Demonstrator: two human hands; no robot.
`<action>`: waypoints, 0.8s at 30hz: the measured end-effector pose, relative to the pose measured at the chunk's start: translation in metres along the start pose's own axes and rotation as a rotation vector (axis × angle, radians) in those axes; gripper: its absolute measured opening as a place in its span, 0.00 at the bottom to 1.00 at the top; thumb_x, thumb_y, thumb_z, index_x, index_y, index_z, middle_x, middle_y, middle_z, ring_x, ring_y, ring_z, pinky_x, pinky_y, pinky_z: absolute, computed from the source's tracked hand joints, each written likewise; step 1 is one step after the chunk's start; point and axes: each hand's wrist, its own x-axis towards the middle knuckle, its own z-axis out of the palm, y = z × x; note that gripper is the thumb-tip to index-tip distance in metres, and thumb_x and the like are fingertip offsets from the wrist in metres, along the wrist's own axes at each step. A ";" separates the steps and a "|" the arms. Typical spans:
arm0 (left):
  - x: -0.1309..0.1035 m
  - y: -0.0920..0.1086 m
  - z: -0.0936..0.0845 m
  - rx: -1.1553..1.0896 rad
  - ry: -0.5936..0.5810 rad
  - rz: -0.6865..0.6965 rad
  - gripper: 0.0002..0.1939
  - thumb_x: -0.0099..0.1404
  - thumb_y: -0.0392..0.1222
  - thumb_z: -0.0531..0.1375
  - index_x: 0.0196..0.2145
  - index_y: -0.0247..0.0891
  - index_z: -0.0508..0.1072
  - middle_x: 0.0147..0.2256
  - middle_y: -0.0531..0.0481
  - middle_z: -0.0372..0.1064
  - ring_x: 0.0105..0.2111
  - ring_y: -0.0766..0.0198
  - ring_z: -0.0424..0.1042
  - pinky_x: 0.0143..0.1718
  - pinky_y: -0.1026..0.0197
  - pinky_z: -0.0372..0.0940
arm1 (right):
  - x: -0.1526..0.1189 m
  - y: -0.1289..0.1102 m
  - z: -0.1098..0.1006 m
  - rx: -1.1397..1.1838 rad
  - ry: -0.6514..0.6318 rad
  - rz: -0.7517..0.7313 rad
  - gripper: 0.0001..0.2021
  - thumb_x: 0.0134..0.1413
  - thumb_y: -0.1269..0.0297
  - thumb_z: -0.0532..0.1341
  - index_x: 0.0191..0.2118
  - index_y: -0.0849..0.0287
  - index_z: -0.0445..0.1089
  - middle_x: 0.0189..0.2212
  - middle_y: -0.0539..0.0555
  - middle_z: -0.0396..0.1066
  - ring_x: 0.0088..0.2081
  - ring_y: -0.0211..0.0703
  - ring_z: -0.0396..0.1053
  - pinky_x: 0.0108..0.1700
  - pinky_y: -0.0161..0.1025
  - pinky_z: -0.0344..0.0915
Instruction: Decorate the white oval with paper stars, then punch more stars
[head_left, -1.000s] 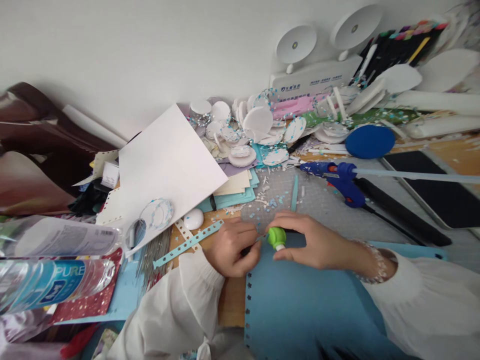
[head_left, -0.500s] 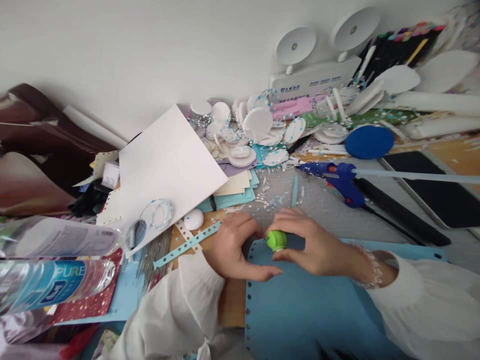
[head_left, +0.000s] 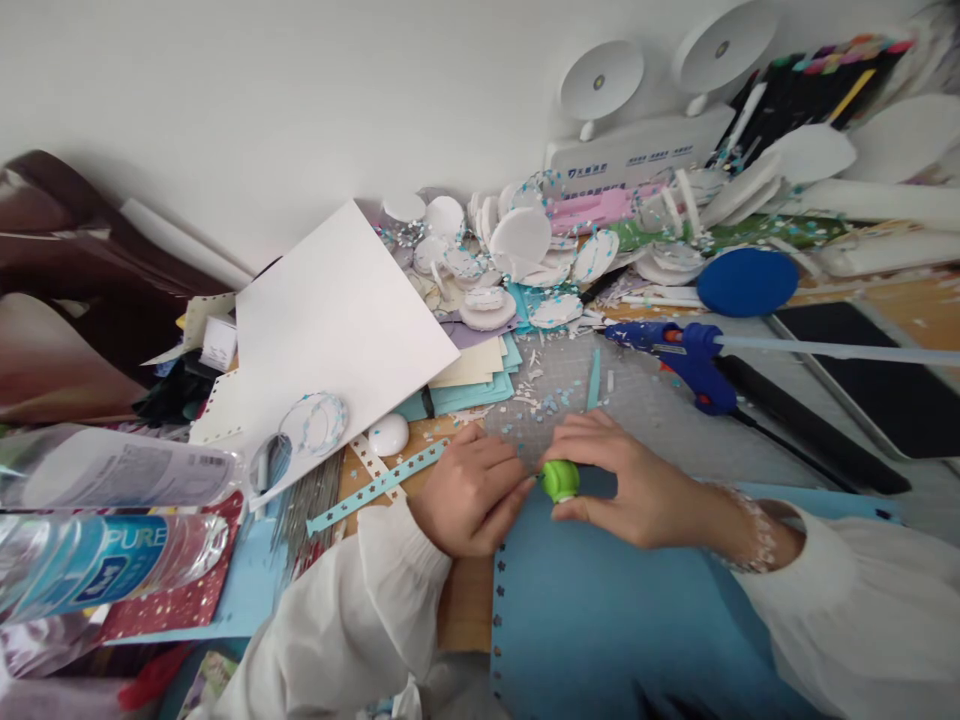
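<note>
A small bright green craft punch (head_left: 560,481) is held between the thumb and fingers of my right hand (head_left: 611,475), at the top edge of a blue paper sheet (head_left: 600,590). Small flower-shaped holes run down the sheet's left edge. My left hand (head_left: 480,490) is closed at the sheet's upper left corner, its thumb and forefinger pinched together close beside the punch. The fingers cover that corner. Left of this hand, a light blue punched strip (head_left: 375,488) lies across a white punched strip (head_left: 367,457).
A blue glue gun (head_left: 694,360) and a phone (head_left: 874,370) lie to the right. White foam discs (head_left: 521,235) pile up along the wall. A large white board (head_left: 345,320) leans at left, above a water bottle (head_left: 127,560). Paper scraps litter the grey mat (head_left: 547,370).
My left thumb, stretched out over the sheet before, has drawn back against the forefinger near the punch. My right hand still grips the punch, which is slightly turned. The view has shifted a little.
</note>
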 end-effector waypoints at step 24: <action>0.004 0.006 0.016 0.015 0.143 -0.051 0.27 0.64 0.65 0.54 0.25 0.36 0.67 0.22 0.50 0.63 0.25 0.61 0.63 0.31 0.56 0.52 | 0.000 -0.001 0.007 -0.058 0.063 -0.112 0.04 0.50 0.72 0.61 0.32 0.58 0.65 0.27 0.50 0.65 0.33 0.42 0.62 0.44 0.45 0.56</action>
